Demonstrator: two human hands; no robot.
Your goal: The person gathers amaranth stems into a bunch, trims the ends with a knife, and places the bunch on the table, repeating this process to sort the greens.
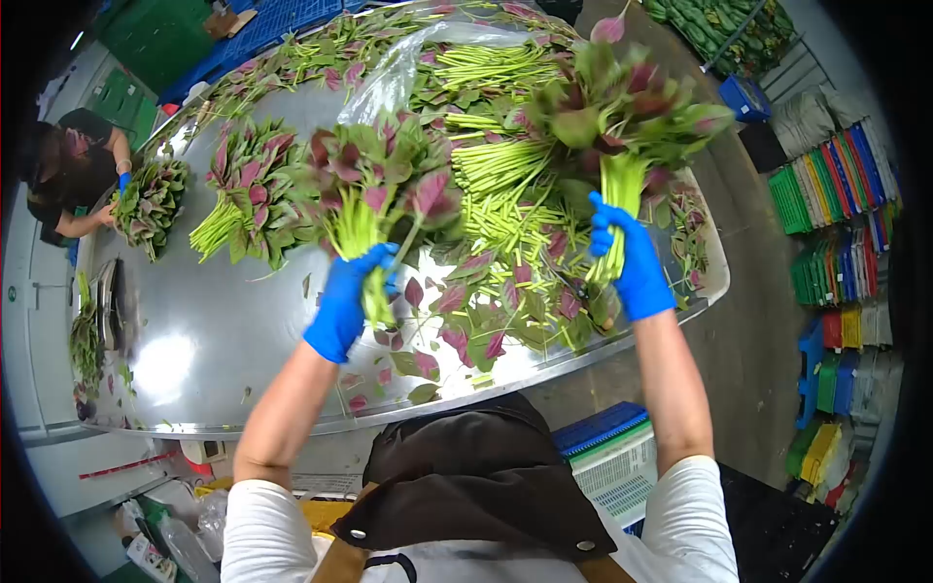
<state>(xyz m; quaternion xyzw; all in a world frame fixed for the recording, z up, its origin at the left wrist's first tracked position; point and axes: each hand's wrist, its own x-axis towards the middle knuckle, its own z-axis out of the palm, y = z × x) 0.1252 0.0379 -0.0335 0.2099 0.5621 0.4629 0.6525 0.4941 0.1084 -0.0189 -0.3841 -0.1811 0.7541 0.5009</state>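
Blue gloves cover both of my hands. My left hand (358, 291) is closed round the stems of a bunch of red and green amaranth (374, 180), its leaves pointing away from me. Another amaranth bunch (612, 117) is gripped by the stems in my right hand (627, 253), raised over the right side of the table; its leaves are blurred. Between my hands lies a heap of cut amaranth stems (501, 175) with loose leaves (466, 335) scattered before it. A separate bunch (248, 189) rests to the left of my left hand.
The metal table (214, 330) curves around in front of me. Across its left end, a co-worker (83, 165) with a blue glove handles a leafy bunch (151, 199). Clear plastic (389, 83) lies at the back. Stacked coloured crates (841, 180) stand at right, another crate (622, 466) below the edge.
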